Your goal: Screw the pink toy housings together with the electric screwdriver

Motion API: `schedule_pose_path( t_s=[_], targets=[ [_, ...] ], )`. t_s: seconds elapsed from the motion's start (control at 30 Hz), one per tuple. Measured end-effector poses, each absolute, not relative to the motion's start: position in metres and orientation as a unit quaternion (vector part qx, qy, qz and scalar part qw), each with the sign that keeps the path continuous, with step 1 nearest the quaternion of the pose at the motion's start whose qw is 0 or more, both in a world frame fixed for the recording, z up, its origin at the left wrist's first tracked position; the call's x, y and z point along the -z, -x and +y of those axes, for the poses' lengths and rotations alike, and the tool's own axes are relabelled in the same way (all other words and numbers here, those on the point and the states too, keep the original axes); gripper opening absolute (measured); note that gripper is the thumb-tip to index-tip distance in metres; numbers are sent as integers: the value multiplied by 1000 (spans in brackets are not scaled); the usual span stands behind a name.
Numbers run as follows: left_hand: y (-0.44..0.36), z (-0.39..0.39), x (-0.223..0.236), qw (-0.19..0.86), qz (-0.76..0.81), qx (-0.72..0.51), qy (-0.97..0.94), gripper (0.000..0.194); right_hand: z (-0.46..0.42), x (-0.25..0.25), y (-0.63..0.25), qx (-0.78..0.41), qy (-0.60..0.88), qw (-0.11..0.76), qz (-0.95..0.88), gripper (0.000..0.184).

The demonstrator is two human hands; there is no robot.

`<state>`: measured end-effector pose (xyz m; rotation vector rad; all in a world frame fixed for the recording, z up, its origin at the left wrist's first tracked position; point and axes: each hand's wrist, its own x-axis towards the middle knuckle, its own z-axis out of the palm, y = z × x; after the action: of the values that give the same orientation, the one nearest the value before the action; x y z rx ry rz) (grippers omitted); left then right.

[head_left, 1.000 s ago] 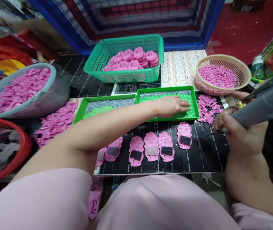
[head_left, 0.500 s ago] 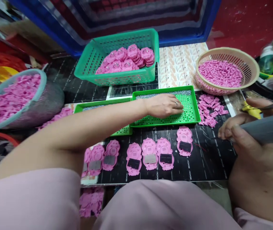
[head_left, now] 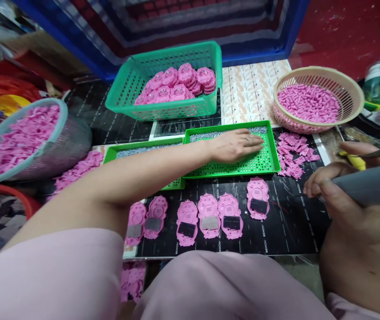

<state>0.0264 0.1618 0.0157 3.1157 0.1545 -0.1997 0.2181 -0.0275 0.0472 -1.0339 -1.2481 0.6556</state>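
Note:
My left hand (head_left: 235, 145) reaches across and lies palm down, fingers stretched flat, on the small silver screws in the right green tray (head_left: 270, 153). My right hand (head_left: 340, 195) is closed round a grey electric screwdriver (head_left: 366, 184) at the right, its tip hidden by the fingers. A row of several pink toy shells (head_left: 210, 215) with dark and grey inserts lies on the black mat (head_left: 286, 226) in front of me.
A second green tray (head_left: 143, 151) sits to the left. A green basket (head_left: 166, 84) holds assembled pink shells, a beige basket (head_left: 313, 100) pink pellets, a grey-blue bowl (head_left: 26, 133) pink pieces. Loose pink bits (head_left: 293, 151) lie beside the right tray. A red basket (head_left: 3, 204) is at far left.
My left hand has slid a little over the screws in the right tray. The right hand with the screwdriver has dropped slightly. The view has shifted.

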Motion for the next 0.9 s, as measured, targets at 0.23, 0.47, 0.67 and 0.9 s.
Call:
schedule_pose_path(
  t_s=[0.23, 0.47, 0.67, 0.9],
  targets=[
    [-21, 167, -9, -7, 101, 56, -993, 46, -27, -46, -221, -278, 460, 646, -541, 54],
    [-26, 153, -18, 75, 29, 66, -995, 46, -25, -48, -220, -280, 449, 635, -562, 53],
    [-31, 150, -19, 111, -103, 90, -984, 41, -25, -44, -221, -273, 453, 648, -548, 53],
    [14, 170, -41, 68, -26, 33, -997, 34, -28, -46, -218, -261, 463, 649, -544, 53]
  ],
)
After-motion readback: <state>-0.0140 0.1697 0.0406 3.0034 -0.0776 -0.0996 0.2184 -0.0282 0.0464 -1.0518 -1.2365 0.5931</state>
